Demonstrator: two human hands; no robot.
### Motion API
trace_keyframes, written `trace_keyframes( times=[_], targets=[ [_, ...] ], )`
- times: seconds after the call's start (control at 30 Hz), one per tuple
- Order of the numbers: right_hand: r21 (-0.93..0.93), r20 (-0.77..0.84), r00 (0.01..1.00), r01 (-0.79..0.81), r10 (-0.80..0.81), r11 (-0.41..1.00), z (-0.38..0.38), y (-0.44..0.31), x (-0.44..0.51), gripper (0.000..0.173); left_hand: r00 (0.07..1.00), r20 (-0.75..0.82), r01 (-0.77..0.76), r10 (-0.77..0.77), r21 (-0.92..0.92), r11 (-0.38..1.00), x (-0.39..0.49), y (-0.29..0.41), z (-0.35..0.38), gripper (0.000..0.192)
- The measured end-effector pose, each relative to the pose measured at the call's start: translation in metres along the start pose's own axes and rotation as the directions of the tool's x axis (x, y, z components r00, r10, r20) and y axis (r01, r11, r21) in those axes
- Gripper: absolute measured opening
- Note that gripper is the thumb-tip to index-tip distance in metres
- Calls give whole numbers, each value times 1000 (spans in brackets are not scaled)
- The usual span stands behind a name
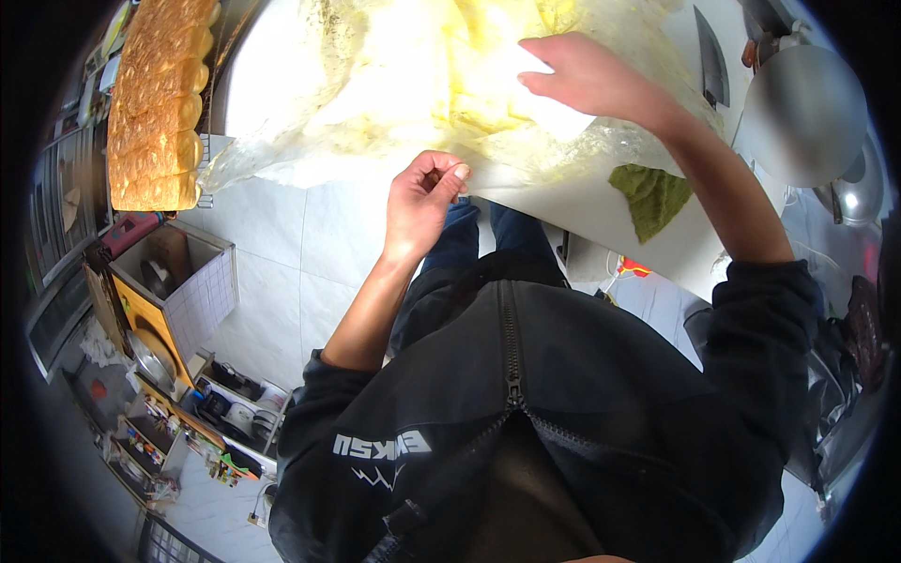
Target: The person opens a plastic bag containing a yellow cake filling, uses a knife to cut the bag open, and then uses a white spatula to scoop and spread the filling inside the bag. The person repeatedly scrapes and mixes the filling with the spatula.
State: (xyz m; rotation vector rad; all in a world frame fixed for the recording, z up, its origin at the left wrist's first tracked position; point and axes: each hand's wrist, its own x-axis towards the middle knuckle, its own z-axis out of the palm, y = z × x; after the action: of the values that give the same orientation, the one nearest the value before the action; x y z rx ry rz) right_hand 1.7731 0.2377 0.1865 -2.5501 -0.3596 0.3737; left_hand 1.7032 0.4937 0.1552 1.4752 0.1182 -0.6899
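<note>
A crumpled clear plastic sheet (281, 134), marked with yellow residue, spreads over the white tabletop (598, 211), and strong light washes out much of it. At its near edge, my left hand (422, 204) has thumb and forefinger pinched together on the film. My right hand (598, 81) is farther forward and to the right, over the sheet. It is slightly blurred, with thumb and fingers apart and nothing visible between them. Below its wrist, a green cloth (651, 200) lies on the tabletop near the front edge.
A knife blade (712, 60) lies at the right. Beside it are a round blurred grey object (806, 116) and a shiny metal bowl (860, 186). A golden-brown bread loaf (155, 105) rests on a wire rack at the left. A box (200, 288) and kitchenware shelves (239, 412) stand below.
</note>
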Motion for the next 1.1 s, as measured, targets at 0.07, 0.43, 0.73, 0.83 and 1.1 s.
trace_keyframes(
  times=[0.07,0.43,0.73,0.83,1.1],
  targets=[
    [-51,35,999,21,-19,998,14,-5,6,38,1000,7,7,-7,12,1000,0,-1,3,8],
    [95,250,954,-194,166,976,48,-7,21,31,1000,-12,21,-21,-3,1000,-6,-7,4,7],
    [254,257,934,-312,247,915,61,2,15,32,1000,-16,26,-26,36,999,-7,-10,0,8],
    [349,228,936,-335,267,875,69,4,12,30,1000,-17,26,-25,32,999,-7,-11,1,8],
    [584,211,930,-366,300,724,85,9,4,26,999,-32,27,-25,44,999,-6,-17,1,8]
  ],
)
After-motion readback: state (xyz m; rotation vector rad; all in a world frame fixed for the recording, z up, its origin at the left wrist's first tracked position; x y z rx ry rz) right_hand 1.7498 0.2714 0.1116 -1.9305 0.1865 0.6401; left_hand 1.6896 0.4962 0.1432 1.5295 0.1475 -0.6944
